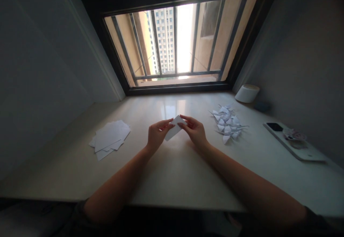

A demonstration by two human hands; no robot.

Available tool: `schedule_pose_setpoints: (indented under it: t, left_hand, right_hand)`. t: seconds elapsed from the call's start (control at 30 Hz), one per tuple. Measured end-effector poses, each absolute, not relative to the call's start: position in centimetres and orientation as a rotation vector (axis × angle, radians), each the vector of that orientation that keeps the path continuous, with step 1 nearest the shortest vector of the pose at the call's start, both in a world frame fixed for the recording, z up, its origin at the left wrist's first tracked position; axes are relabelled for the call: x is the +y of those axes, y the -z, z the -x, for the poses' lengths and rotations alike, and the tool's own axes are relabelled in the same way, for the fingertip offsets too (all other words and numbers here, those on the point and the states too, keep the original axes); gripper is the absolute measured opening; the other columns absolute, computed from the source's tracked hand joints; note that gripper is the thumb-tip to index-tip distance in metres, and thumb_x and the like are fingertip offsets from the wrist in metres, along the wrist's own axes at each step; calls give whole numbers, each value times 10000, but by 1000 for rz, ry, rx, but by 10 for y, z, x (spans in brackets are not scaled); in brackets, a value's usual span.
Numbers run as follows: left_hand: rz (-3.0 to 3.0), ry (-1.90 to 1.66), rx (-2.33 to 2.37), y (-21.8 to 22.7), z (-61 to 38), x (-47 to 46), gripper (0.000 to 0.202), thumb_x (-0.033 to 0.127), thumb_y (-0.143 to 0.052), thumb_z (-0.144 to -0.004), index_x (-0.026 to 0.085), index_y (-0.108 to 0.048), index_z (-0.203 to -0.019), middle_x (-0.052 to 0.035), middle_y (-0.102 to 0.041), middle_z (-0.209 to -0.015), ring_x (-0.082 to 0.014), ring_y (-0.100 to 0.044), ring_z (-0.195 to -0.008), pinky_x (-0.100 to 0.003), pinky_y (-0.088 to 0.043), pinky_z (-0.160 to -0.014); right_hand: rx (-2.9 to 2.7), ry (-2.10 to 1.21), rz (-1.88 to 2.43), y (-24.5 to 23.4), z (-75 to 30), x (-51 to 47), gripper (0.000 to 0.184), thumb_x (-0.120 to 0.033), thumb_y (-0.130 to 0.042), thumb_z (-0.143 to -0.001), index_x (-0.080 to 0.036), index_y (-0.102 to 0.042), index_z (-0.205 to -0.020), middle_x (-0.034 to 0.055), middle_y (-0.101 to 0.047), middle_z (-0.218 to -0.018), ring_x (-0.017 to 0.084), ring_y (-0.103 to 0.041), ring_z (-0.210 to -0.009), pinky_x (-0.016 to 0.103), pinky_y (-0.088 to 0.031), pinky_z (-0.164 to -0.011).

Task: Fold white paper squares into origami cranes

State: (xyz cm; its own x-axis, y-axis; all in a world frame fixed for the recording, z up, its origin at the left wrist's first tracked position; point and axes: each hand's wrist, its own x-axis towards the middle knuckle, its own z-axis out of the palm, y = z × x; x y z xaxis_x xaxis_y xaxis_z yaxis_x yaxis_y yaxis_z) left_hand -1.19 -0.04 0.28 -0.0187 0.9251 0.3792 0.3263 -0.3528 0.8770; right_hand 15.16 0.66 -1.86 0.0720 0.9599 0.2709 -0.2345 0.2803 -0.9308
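Between my two hands is a small folded piece of white paper (173, 132), held tilted above the table with one corner pointing up. My left hand (159, 131) pinches its left edge between thumb and fingers. On the opposite edge, my right hand (195, 129) grips it the same way, thumb on the near face. To the left lies a loose stack of white paper sheets (111, 136). A heap of several folded white paper pieces (228, 122) with pointed ends rests to the right.
The pale table (166, 179) runs up to a barred window (177, 43). A white cylindrical object (247, 93) stands at the back right corner. At the far right lies a long white tray-like board (309, 154) bearing a dark phone-like rectangle (274, 126) and a crumpled, translucent item (295, 135).
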Motion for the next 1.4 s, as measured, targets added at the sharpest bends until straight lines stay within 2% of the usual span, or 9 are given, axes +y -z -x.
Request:
schedule_pose_setpoints:
  t: [0.5, 0.77, 1.07, 1.2, 1.27, 1.33, 1.4]
  left_hand:
    - [-1636, -1376, 1298, 3, 13, 2, 336, 393, -769, -688, 229, -758, -981, -61, -758, -887, -172, -656, -652, -282, -514, -621]
    - [-1596, -1348, 1217, 7, 14, 6, 348, 385, -751, -714, 210, -744, -1015, -80, -743, -982, -230, -701, -802, -330, -545, -724]
    - [-1431, -1361, 1148, 5, 11, 4, 372, 367, -788, -671, 186, -745, -992, -81, -742, -978, -237, -700, -836, -343, -549, -766]
    - [-1329, -1374, 1118, 6, 10, 5, 383, 363, -792, -663, 183, -740, -997, -80, -735, -1003, -243, -697, -880, -379, -543, -835]
    - [-1294, -1408, 1114, 6, 9, 5, 386, 359, -795, -659, 181, -740, -997, -82, -734, -1010, -239, -696, -882, -380, -541, -842]
    - [-1276, -1445, 1117, 4, 8, 4, 385, 354, -801, -651, 180, -744, -989, -86, -738, -1000, -231, -695, -868, -369, -544, -826]
    - [-1266, -1466, 1116, 2, 5, 3, 379, 352, -805, -642, 180, -748, -975, -86, -746, -972, -223, -695, -848, -358, -548, -800]
  right_hand:
    - [-1099, -1086, 870, 18, -151, 6, 450, -398, -798, -633, -198, -719, -1028, 67, -749, -901, 208, -669, -785, 363, -529, -748]
    - [-1068, -1091, 889, 18, -153, 9, 468, -405, -799, -623, -190, -713, -1030, 70, -746, -915, 207, -670, -810, 368, -525, -782]
    - [-1109, -1183, 835, 17, -154, 6, 575, -405, -799, -628, -202, -645, -1143, 30, -725, -818, 173, -646, -743, 334, -500, -739]
    - [-1113, -1172, 895, 17, -155, 8, 663, -454, -806, -597, -198, -606, -1175, -8, -668, -689, 151, -600, -650, 310, -495, -652]
    - [-1139, -1203, 925, 17, -155, 8, 573, -472, -816, -571, -185, -651, -1039, -24, -623, -623, 137, -570, -602, 290, -478, -598]
    - [-1207, -1250, 952, 17, -154, 7, 436, -498, -815, -555, -172, -669, -804, -19, -596, -591, 125, -542, -571, 272, -453, -554]
    - [-1282, -1274, 983, 18, -153, 6, 407, -525, -804, -554, -167, -648, -670, -8, -592, -582, 115, -516, -547, 262, -427, -524]
